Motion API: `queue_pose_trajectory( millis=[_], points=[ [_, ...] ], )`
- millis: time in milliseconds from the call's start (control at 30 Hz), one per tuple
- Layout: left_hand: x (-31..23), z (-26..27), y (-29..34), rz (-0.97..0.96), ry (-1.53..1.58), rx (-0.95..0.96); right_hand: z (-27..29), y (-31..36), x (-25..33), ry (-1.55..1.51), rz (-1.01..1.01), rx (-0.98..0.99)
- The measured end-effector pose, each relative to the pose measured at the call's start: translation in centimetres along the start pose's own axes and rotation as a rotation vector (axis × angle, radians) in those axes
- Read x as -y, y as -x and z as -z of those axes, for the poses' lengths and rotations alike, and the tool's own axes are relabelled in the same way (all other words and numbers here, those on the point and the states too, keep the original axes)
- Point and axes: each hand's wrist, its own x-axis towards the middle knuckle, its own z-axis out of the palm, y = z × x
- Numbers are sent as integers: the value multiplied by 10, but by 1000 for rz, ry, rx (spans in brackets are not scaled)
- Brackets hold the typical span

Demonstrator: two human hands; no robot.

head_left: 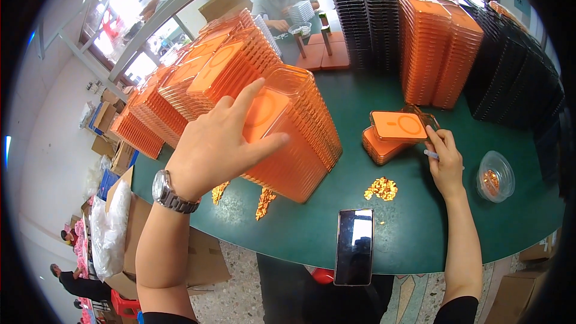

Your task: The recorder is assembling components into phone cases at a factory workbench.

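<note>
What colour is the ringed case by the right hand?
The ringed case is orange; head view shows it best.

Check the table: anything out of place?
The smartphone appears to jut past the front edge of the green table, so it could be knocked off. One gold piece lies apart from the nearby gold pile.

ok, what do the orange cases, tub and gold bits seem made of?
Cases: likely moulded plastic, glossy; edges look translucent. Tub: probably thin clear plastic; walls see-through, with glints. Gold bits: metal or metallic-coated plastic; shiny, too small to tell.
</note>
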Motion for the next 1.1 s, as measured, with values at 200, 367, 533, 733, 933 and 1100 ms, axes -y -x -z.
queue_pose_trajectory(
  millis=[200, 367, 533, 733, 933, 1100],
  points=[
    [16, -1, 28, -71, 11, -89, 7, -5, 2, 29, 29, -37],
    [8, -5, 73, -82, 116, -353, 22, -12, 8, -128, 58, -179],
    [-22, -64, 120, -406, 236, -693, 63, -16, 58, -194, 98, -29],
    [-69, -122, 152, -629, 217, -412, 60, 17, 182, -476, 206, 558],
    [-55, -168, 155, -585, 472, -108, 56, 61, 204, -704, -80, 813],
    [-37, -196, 166, -366, 784, -99, 60, 64, 170, -614, -291, 671]
  ],
)
